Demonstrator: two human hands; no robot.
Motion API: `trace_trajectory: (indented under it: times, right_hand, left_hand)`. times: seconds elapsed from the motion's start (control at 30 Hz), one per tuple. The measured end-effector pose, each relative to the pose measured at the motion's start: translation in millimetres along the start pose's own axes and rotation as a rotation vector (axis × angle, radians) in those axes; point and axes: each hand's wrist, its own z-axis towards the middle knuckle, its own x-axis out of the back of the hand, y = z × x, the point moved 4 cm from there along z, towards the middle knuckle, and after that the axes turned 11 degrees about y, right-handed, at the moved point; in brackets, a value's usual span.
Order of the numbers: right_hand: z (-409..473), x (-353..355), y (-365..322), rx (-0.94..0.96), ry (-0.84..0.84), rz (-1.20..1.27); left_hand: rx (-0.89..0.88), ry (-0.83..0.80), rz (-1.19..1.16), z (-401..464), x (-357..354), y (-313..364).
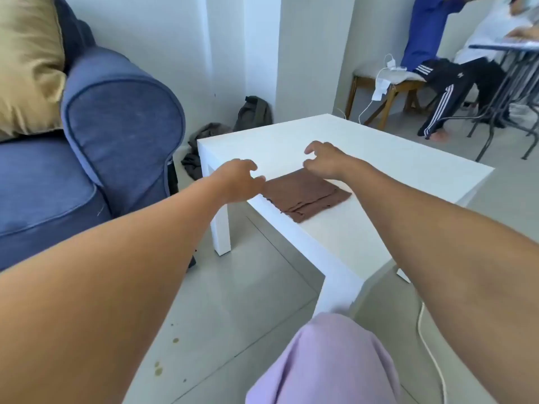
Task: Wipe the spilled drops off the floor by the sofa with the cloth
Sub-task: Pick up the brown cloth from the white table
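A folded brown cloth (306,195) lies flat on the near left part of a low white table (379,176). My left hand (237,180) hovers at the cloth's left edge, fingers curled and apart, holding nothing. My right hand (323,160) hangs just above the cloth's far corner, fingers also curled open and empty. Brownish spilled drops (159,370) dot the grey tiled floor near the blue sofa (87,158), below my left forearm; one more drop (175,340) sits a little farther out.
A gold cushion (27,68) rests on the sofa. A dark bag (253,112) and crumpled clothing (195,153) lie by the wall behind the table. A person sits on a wooden chair (388,88) at the far right. A white cable (428,345) runs along the floor at right.
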Motion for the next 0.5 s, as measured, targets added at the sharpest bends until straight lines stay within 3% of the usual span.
trace_trajectory:
  times: [0.33,0.5]
  right_hand:
    - [2,-2,41,-0.127,0.007,0.013]
    - [5,2,50,-0.164,-0.03,0.044]
  left_hand:
    - [0.078,0.011,-0.033,-7,-26,12]
    - [0.064,0.045,-0.165,-16,-24,21]
